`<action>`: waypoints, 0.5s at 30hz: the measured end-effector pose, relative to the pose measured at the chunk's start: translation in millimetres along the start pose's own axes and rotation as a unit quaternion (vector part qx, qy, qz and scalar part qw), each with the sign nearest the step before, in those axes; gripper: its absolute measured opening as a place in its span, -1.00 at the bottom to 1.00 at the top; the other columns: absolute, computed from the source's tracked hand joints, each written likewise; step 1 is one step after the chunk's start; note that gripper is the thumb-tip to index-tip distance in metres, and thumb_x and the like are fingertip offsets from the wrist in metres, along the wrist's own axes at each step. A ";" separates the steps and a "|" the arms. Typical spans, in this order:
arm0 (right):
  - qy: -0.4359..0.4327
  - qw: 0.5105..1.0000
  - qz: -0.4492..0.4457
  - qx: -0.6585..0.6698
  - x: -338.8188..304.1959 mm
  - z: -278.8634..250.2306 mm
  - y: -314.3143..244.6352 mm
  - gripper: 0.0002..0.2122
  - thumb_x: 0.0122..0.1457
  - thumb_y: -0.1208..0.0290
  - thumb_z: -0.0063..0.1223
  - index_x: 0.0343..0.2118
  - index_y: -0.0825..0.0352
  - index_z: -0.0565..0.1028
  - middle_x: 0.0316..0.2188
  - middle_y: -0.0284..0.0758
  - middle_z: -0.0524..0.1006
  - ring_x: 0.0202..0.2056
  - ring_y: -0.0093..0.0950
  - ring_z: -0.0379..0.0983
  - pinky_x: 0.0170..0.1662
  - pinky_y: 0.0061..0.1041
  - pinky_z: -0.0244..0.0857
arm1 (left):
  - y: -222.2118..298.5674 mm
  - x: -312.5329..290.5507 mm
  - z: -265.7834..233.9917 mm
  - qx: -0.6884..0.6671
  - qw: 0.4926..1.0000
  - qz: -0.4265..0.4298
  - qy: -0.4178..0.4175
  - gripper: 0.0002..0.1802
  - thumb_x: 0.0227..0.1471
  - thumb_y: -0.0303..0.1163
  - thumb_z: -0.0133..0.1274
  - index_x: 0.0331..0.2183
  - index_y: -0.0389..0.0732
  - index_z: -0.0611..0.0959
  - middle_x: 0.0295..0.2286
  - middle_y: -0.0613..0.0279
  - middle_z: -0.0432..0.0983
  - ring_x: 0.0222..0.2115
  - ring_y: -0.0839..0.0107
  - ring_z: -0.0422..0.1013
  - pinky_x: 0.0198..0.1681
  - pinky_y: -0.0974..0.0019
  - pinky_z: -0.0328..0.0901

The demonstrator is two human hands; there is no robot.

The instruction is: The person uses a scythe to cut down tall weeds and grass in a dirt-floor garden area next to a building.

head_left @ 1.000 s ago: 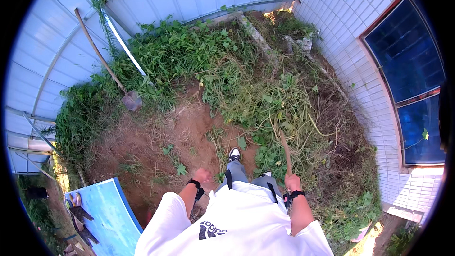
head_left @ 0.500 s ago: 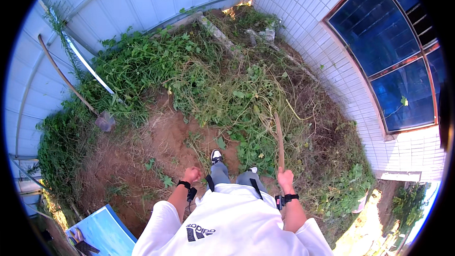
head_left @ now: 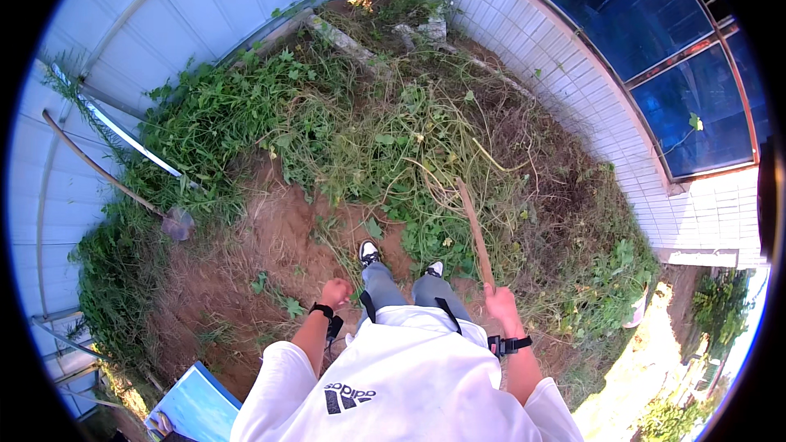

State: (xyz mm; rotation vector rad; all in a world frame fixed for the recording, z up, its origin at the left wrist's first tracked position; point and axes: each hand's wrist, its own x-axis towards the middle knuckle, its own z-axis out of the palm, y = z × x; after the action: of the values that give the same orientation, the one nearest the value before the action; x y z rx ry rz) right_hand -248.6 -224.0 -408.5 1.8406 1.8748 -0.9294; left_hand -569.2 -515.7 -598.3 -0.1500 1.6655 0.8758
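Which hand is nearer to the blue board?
Left: the left hand is right of the blue board, apart from it; the right hand, gripping a wooden handle, is farther right.

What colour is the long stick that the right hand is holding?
The stick is light brown; it shows best in the head view.

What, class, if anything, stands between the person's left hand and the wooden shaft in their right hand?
Nothing visible blocks the way. The grey-trousered legs show between the left hand and the wooden shaft gripped by the right hand, but they appear to be lower down.
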 end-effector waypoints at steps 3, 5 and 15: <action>-0.030 0.999 -0.001 0.018 -12.5 -30.0 7.9 -0.48 0.19 0.01 -0.15 -0.54 0.49 0.53 -0.59 0.01 0.52 -0.41 -0.11 0.53 -0.28 -0.25 0.36 | 6.8 -8.2 15.8 -0.005 1.000 0.004 0.006 -0.77 -0.11 -0.56 -0.20 -0.44 -0.32 0.57 -0.59 0.14 0.49 -0.71 0.45 0.33 -0.75 0.42 0.14; -0.007 0.999 -0.026 -0.019 -24.0 -45.3 20.7 -0.49 0.18 0.02 -0.14 -0.51 0.49 0.53 -0.56 0.04 0.52 -0.38 -0.06 0.51 -0.25 -0.23 0.34 | 17.7 -6.6 29.3 -0.030 0.999 0.017 -0.015 -0.77 -0.11 -0.56 -0.21 -0.44 -0.32 0.57 -0.58 0.15 0.50 -0.69 0.46 0.35 -0.73 0.42 0.16; -0.012 0.998 -0.069 -0.009 -43.5 -49.7 51.7 -0.46 0.18 0.03 -0.16 -0.46 0.59 0.51 -0.45 0.21 0.47 -0.29 0.11 0.43 -0.15 -0.14 0.32 | 82.3 -32.9 190.9 0.132 0.974 0.020 -0.185 -0.67 0.09 -0.18 -0.10 -0.22 -0.20 0.54 -0.35 0.25 0.55 -0.50 0.51 0.40 -0.46 0.42 0.30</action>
State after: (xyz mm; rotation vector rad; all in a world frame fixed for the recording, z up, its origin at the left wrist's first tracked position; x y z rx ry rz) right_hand -184.5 -226.5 -354.4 1.6996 2.0092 -0.9724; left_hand -452.2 -351.9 -536.7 0.2190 1.4194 0.6556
